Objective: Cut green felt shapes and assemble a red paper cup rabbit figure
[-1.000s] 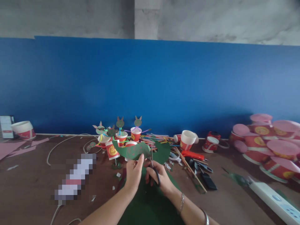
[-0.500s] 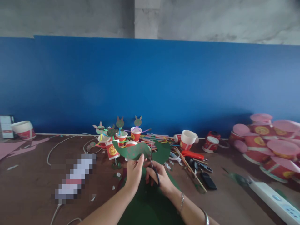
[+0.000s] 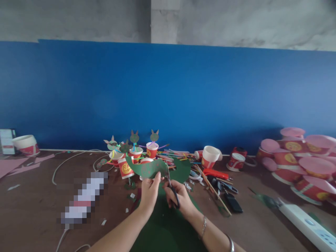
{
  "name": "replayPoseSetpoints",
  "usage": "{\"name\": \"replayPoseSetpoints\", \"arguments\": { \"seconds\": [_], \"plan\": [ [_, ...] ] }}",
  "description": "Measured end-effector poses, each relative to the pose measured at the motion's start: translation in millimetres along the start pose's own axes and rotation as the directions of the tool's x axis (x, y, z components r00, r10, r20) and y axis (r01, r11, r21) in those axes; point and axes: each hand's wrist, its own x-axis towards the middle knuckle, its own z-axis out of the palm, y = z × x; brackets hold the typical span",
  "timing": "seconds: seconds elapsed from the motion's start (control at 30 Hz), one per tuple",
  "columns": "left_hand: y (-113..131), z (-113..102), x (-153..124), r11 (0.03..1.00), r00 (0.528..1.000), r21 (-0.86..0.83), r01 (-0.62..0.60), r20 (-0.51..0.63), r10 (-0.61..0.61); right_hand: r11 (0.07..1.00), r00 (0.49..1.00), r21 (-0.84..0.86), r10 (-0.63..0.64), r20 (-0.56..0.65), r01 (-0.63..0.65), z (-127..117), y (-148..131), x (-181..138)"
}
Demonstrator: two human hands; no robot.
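Between thumb and fingers, my left hand [image 3: 151, 190] pinches a curved strip of green paper [image 3: 147, 169], held up above the table. My right hand [image 3: 181, 197] is closed round the dark handles of a pair of scissors [image 3: 168, 175]. The blades point upward and lie at the right end of the strip. A large green sheet [image 3: 165, 227] lies under both hands, and another rounded green piece [image 3: 183, 170] shows just behind the scissors. Paper cups with animal-head figures, such as a red cup [image 3: 152, 150], stand beyond my left hand.
A stick [image 3: 214, 189], a black object [image 3: 233, 203] and an orange-red tool [image 3: 215, 173] lie to the right. Red cups with pink discs [image 3: 292, 157] are piled at far right, behind a white power strip [image 3: 309, 224]. Pink paper [image 3: 15, 166] lies at left. A blue wall [image 3: 168, 94] rises behind.
The scissors have tilted slightly left at the tip, and my right hand has shifted a little. The green strip stays in my left hand, nearly unmoved.
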Motion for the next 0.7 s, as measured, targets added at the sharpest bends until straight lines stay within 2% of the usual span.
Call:
{"name": "replayPoseSetpoints", "arguments": {
  "seconds": [0.5, 0.7],
  "plan": [
    [0.3, 0.4, 1.1, 1.000, 1.000, 0.004, -0.006, -0.004, 0.006, 1.000, 1.000, -0.019, 0.015, 0.014, -0.015, 0.9, -1.4, -0.1],
    [-2.0, -0.7, 2.3, 1.000, 0.998, 0.013, 0.002, 0.063, -0.003, 0.998, 0.998, -0.019, 0.058, 0.028, -0.057, 0.4, -3.0, -1.1]
  ]
}}
